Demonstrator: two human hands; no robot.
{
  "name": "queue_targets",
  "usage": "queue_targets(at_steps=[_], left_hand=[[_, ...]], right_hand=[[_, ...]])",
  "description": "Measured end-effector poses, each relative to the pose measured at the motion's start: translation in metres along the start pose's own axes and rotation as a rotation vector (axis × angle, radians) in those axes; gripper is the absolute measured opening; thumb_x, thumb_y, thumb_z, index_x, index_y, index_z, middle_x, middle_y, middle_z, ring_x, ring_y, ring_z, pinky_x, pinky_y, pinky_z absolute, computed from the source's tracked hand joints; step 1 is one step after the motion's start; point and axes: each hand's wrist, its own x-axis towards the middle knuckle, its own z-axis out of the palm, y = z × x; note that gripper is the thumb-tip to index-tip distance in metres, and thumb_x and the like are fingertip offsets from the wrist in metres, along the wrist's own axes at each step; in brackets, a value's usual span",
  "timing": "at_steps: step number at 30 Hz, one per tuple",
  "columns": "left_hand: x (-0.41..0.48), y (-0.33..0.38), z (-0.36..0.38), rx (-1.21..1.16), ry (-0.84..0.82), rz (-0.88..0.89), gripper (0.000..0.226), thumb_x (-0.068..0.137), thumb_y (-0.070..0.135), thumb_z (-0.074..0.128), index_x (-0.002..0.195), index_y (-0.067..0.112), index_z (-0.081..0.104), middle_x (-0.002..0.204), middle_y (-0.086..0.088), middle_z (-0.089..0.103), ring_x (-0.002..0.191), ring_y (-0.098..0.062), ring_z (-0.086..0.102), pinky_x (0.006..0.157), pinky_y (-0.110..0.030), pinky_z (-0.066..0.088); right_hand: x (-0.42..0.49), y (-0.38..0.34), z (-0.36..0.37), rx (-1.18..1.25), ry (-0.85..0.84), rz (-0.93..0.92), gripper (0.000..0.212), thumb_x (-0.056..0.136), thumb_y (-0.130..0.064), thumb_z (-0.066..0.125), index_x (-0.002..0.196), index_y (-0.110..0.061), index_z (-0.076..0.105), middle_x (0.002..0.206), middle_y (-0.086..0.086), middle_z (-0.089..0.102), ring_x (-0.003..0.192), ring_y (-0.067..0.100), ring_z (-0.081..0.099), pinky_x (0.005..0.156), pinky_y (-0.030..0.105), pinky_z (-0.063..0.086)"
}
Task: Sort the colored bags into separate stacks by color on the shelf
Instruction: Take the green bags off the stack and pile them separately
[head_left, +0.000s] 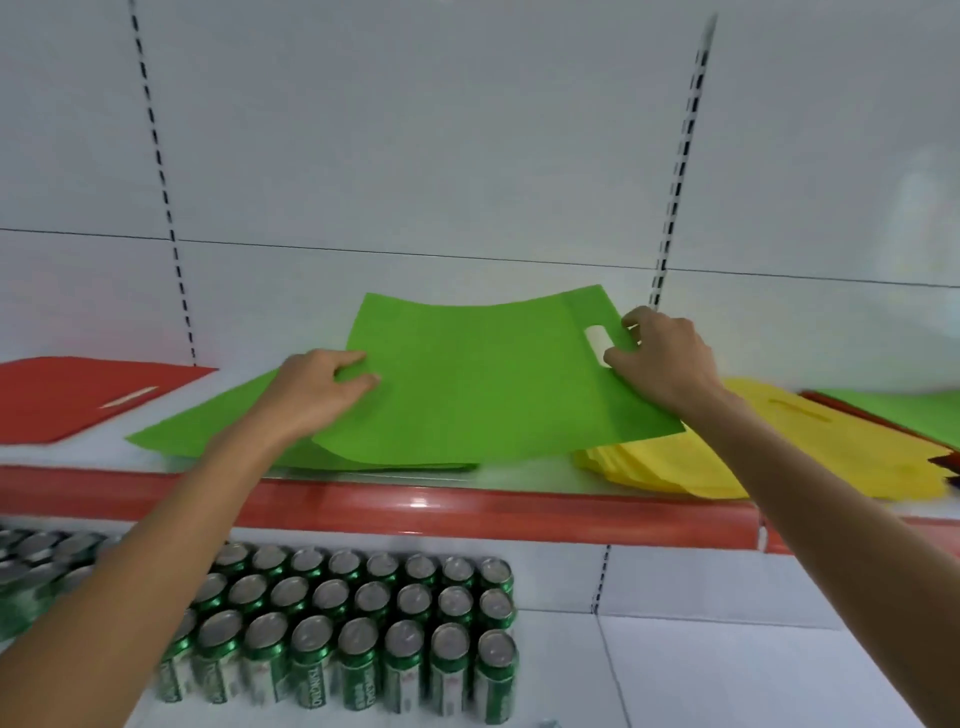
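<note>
On the lower shelf nearest us stand rows of green cans (363, 623). Above them runs the red front rim of the upper shelf (467, 506), over which both our arms reach.

Our left hand (317, 387) pinches the left edge of the green bag (483, 379), thumb on top and fingers curled beneath. Our right hand (660, 358) is clamped on the bag's right end, fingers curled at the handle cut-out. The bag hangs between the two hands just above the green stack (208, 431), its middle sagging slightly.

We judge the bag light, thin and limp, of soft non-woven fabric that is neither slippery nor fragile. It folds if held at one point only. We therefore take hold at two opposite edges, or at the cut-out, and lower it flat.

The shelf surface is smooth and white. A red stack (78, 395) lies at the left, well apart from the green one. A yellow stack (727, 457) lies just beside the bag at the right, with a mixed pile (924, 410) beyond it. Farthest is a white back panel (415, 156) with slotted uprights (680, 171).
</note>
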Motion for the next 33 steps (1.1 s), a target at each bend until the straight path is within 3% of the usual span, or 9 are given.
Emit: queue_targets(at_steps=[11,17,26,33], left_hand=[[0.045,-0.127,-0.064,-0.05,-0.107,-0.003,0.045,0.09,0.036,0.055,0.132,0.018,0.052,0.141,-0.009,0.046,0.129,-0.027,0.044,0.107,-0.035,0.031],[0.049,-0.17,-0.055,-0.099,-0.203,-0.022,0.045,0.09,0.036,0.055,0.132,0.02,0.052,0.142,-0.007,0.045,0.13,-0.023,0.043,0.104,-0.031,0.031],[0.052,-0.191,-0.053,-0.106,-0.212,0.002,0.043,0.09,0.033,0.056,0.132,0.022,0.052,0.144,-0.003,0.042,0.132,-0.022,0.04,0.107,-0.033,0.029],[0.052,-0.196,-0.046,-0.051,-0.257,0.006,0.048,0.086,0.031,0.062,0.131,0.015,0.054,0.147,-0.005,0.038,0.133,-0.022,0.037,0.105,-0.026,0.027]], right_hand=[[-0.014,-0.12,0.066,0.044,-0.04,0.095,0.043,0.087,-0.028,0.057,0.127,-0.014,0.052,0.121,0.01,0.059,0.109,0.03,0.054,0.074,0.03,0.037],[-0.031,-0.132,0.097,0.152,-0.027,0.139,0.043,0.086,-0.026,0.06,0.126,-0.01,0.054,0.117,0.012,0.063,0.103,0.027,0.059,0.083,0.035,0.049],[-0.036,-0.138,0.116,0.051,-0.145,0.159,0.047,0.086,-0.035,0.061,0.125,-0.011,0.057,0.121,0.01,0.062,0.111,0.028,0.056,0.087,0.035,0.047],[-0.038,-0.142,0.115,0.026,-0.189,0.142,0.041,0.088,-0.028,0.061,0.109,0.006,0.064,0.109,0.02,0.066,0.104,0.033,0.059,0.088,0.043,0.049]])
